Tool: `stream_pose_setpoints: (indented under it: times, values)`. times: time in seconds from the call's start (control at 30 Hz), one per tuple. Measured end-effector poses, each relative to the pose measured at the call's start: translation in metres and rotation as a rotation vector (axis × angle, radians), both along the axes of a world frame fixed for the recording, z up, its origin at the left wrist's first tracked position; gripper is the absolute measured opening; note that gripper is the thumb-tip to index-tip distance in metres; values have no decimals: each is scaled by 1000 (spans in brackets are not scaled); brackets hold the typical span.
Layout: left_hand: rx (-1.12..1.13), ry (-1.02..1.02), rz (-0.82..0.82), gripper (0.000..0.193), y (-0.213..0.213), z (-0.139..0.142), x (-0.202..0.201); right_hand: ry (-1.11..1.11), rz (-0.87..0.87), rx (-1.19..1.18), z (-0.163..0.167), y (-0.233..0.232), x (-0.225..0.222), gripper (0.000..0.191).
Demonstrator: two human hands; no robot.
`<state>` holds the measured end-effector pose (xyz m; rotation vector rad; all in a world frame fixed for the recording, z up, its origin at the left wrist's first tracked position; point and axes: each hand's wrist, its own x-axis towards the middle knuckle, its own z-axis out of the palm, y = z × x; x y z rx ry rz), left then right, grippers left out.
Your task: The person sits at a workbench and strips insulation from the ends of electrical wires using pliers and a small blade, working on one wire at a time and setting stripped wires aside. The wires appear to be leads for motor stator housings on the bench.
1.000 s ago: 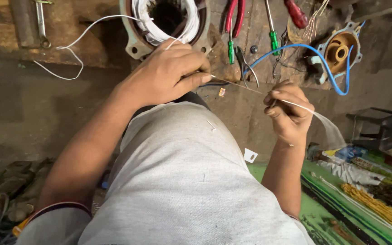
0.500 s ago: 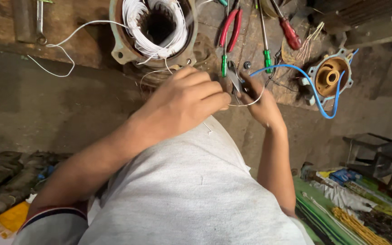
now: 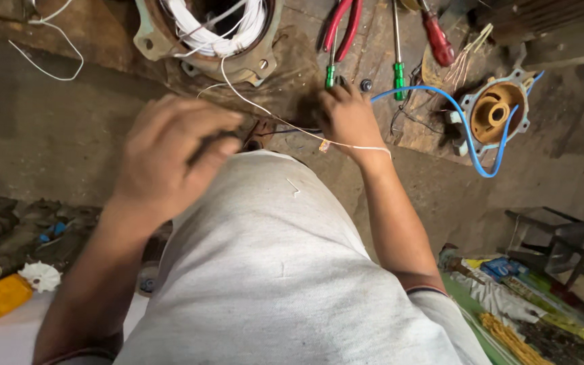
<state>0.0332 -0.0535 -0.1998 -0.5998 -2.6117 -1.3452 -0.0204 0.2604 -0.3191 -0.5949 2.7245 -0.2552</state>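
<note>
My left hand hovers blurred above my grey-shirted lap, fingers curled, with something dark showing between them that I cannot make out. My right hand rests palm down on the wooden bench, its fingertips beside the green-handled screwdriver and a small dark nut. A thin white wire runs from the motor stator with its white windings down to my right wrist and lies across it.
Red-handled pliers, a second green-handled screwdriver and a red-handled screwdriver lie on the bench. A blue wire loops around a motor end cap. A dark stool stands at the right, rags at the left.
My left hand has pulled back from the bench toward my lap. My right hand has moved forward onto the bench by the tools, and the white wire now crosses its wrist.
</note>
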Motion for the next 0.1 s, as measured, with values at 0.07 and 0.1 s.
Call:
stream_pose_setpoints:
  times: [0.07, 0.1]
  values:
    - [134, -397, 145, 23, -12, -19, 21, 185, 17, 73, -5, 12, 12, 50]
    - [130, -462, 207, 24, -15, -32, 29, 275, 25, 107, -8, 18, 15, 57]
